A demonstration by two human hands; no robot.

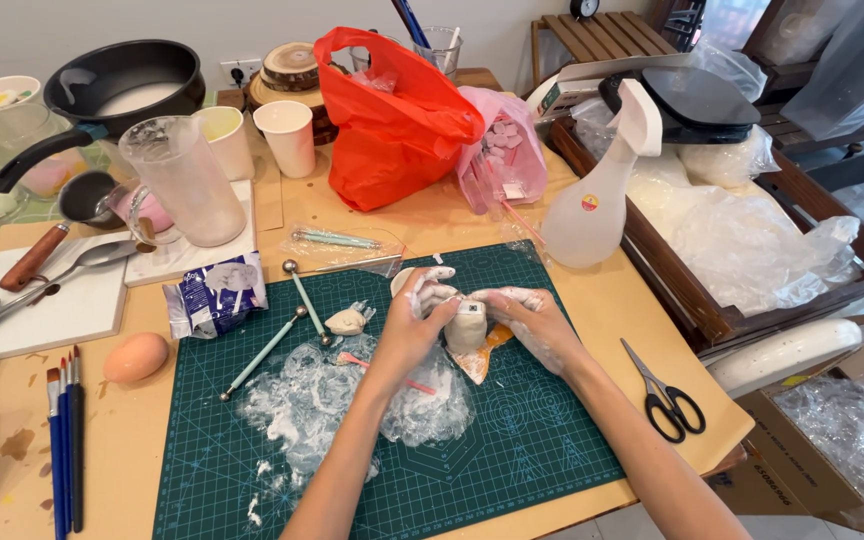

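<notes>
Both hands press a pale clay lump (467, 325) over the green mat (512, 450): left hand (422, 310) cups its left side, right hand (527, 315) grips its right. The lump looks roughly blocked, details unfinished. Its long axis stands nearly upright, top toward the spray bottle (592, 200).

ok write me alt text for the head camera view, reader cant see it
Two clay-smeared hands, the left hand and right hand, press a small pale clay lump between them over a green cutting mat on a cluttered wooden table. Around them lie ball-tipped tools, an egg, paintbrushes, scissors, a white spray bottle and a red plastic bag.
</notes>
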